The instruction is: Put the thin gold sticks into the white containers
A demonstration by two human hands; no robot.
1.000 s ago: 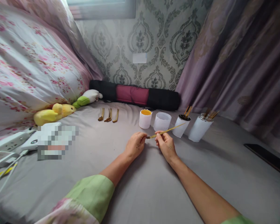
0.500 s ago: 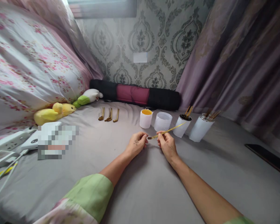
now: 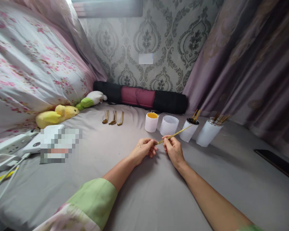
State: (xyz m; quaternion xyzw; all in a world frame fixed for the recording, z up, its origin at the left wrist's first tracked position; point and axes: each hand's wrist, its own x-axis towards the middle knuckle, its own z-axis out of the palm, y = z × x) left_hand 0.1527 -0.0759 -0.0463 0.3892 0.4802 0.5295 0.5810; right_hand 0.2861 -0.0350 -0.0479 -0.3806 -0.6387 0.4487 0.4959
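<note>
My right hand (image 3: 173, 150) pinches the handle of a thin gold paintbrush (image 3: 174, 136), which slants up to the right. My left hand (image 3: 145, 147) has its thumb and finger closed on the brush's lower left end, hiding the dark tip. Just beyond the hands stand a white-wrapped cup of yellow paint (image 3: 151, 123) and a translucent white tub (image 3: 169, 125). To their right, a white-wrapped can (image 3: 189, 131) and a white-wrapped jar (image 3: 209, 133) hold several thin sticks or brushes.
Several bent gold pieces (image 3: 113, 118) lie on the grey sheet (image 3: 86, 192). A black and maroon roll (image 3: 139, 97) lies along the wall. Plush toys (image 3: 55, 117) and a power strip (image 3: 14, 144) are at the left; a dark flat device (image 3: 276, 163) is at the right.
My left hand has moved slightly right and closed over the brush tip, which showed bare between the hands before. My right hand has hardly moved.
</note>
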